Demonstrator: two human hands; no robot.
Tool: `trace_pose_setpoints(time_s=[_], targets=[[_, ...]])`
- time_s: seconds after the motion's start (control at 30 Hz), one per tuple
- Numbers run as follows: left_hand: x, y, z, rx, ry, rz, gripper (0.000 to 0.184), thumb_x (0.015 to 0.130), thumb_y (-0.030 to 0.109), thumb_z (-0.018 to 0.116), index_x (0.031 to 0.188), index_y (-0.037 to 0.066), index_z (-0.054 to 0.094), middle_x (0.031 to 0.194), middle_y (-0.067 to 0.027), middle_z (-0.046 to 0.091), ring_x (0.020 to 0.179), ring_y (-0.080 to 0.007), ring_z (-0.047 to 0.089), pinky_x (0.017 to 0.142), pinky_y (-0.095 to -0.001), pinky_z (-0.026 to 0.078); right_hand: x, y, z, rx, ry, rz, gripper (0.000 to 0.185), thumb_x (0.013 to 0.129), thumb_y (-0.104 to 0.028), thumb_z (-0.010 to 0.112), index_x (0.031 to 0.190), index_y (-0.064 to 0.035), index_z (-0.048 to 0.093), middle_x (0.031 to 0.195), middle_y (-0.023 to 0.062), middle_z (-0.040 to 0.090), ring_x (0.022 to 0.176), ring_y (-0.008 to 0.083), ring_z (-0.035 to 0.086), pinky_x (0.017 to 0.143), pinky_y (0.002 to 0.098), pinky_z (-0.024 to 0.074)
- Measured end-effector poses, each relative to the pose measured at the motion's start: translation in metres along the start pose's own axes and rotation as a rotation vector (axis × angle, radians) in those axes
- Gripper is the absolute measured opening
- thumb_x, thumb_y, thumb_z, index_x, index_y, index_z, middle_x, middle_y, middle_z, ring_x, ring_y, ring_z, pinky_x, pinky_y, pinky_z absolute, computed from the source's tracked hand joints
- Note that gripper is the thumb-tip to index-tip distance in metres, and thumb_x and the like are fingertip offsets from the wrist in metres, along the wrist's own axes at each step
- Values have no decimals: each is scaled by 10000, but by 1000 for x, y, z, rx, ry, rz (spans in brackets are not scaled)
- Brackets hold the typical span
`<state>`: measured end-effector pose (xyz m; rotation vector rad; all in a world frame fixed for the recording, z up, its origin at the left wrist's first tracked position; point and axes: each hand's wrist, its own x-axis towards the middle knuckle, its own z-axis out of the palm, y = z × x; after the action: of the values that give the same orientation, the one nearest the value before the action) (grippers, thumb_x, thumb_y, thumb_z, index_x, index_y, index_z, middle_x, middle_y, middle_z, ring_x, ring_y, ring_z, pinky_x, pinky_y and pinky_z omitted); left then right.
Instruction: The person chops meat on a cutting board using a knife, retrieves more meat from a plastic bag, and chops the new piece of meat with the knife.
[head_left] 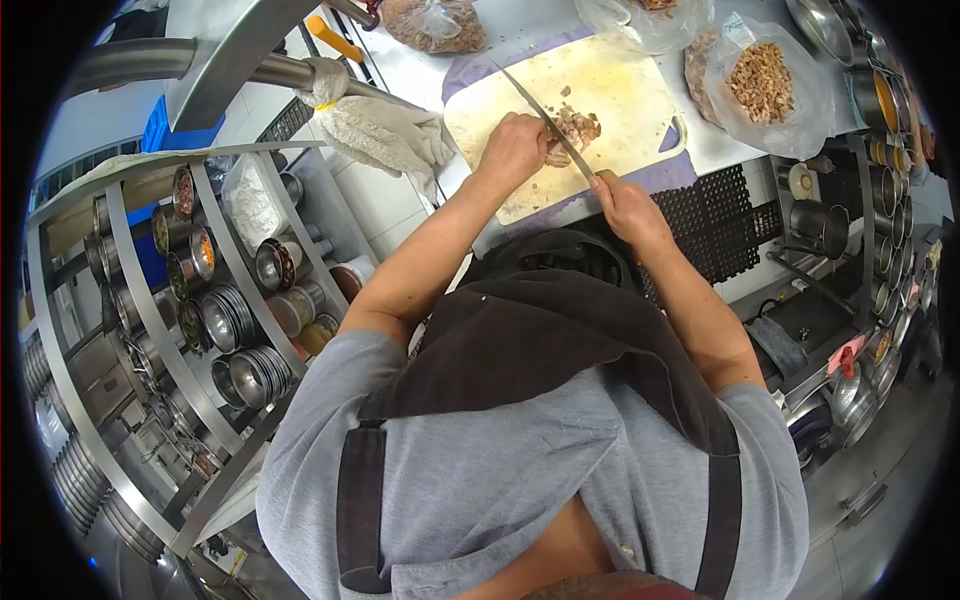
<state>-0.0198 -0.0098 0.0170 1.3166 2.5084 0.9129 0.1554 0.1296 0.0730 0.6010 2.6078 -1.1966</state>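
My right hand [632,212] grips the handle of a long knife [543,113], whose blade runs diagonally over a worn cutting board [480,115]. My left hand [515,148] is closed with curled fingers on a piece of meat [556,157], close beside the blade. Chopped brownish meat pieces [582,127] lie on the far side of the knife. A purple cloth [660,178] shows under the board's edges. The fingertips of the left hand are partly hidden.
Bags of chopped food [762,85] and a tied brown bag [435,25] sit around the board. A towel [380,130] hangs from a metal rail at left. Steel racks [150,300] with bowls stand left; pots [820,228] are at right, beyond a black perforated mat [720,230].
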Motion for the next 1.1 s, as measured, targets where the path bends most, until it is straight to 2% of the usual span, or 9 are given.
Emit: trace_pose_setpoints(time_s=[0.1, 0.27, 0.47, 0.6, 0.8, 0.93, 1.1], targets=[[0, -3, 1, 2, 14, 47, 53, 773, 42, 617, 794, 8, 651, 810, -173, 657, 813, -364, 600, 763, -444, 494, 12, 6, 11, -31, -24, -6, 356, 1023, -351, 414, 1026, -27, 562, 797, 305, 625, 814, 497, 600, 721, 572, 448], [3, -5, 0, 28, -13, 51, 55, 775, 39, 619, 799, 3, 653, 809, -176, 657, 816, -365, 602, 760, -442, 494, 45, -2, 30, -12, 76, -23, 362, 1024, -359, 408, 1058, -35, 566, 777, 311, 627, 794, 506, 601, 724, 571, 458], [-4, 4, -10, -45, -31, 17, 92, 793, 52, 618, 836, -6, 675, 848, -180, 673, 836, -375, 618, 788, -446, 498, 36, -1, 22, 67, 124, -33, 366, 1023, -360, 418, 1082, -34, 575, 785, 306, 631, 803, 501, 603, 722, 563, 459], [-5, 2, -11, 21, -10, -59, 92, 798, 62, 616, 811, -10, 672, 850, -182, 674, 835, -374, 622, 793, -446, 500, 21, 0, 12, 88, 107, -67, 368, 1023, -362, 420, 1056, -30, 575, 796, 307, 629, 806, 496, 603, 720, 564, 453], [-2, -4, -3, 46, -27, -1, 79, 786, 57, 609, 783, -9, 653, 809, -174, 657, 818, -366, 606, 773, -446, 495, 15, -2, 17, 6, 19, -53, 355, 1024, -347, 416, 1025, -28, 571, 785, 297, 630, 800, 491, 608, 713, 563, 460], [-2, -7, -3, 14, -13, 22, 84, 790, 57, 600, 765, -7, 648, 797, -171, 651, 815, -362, 600, 770, -442, 492, 39, -2, 35, -28, 51, -35, 346, 1024, -344, 415, 1031, -35, 571, 763, 293, 632, 769, 489, 614, 702, 565, 467], [-4, -8, -6, 27, -70, 27, 122, 792, 50, 601, 858, -6, 686, 851, -177, 667, 848, -362, 609, 793, -441, 494, 42, 2, 30, 11, 97, -58, 350, 1021, -351, 422, 1029, -35, 573, 751, 296, 628, 758, 488, 613, 690, 563, 467]])
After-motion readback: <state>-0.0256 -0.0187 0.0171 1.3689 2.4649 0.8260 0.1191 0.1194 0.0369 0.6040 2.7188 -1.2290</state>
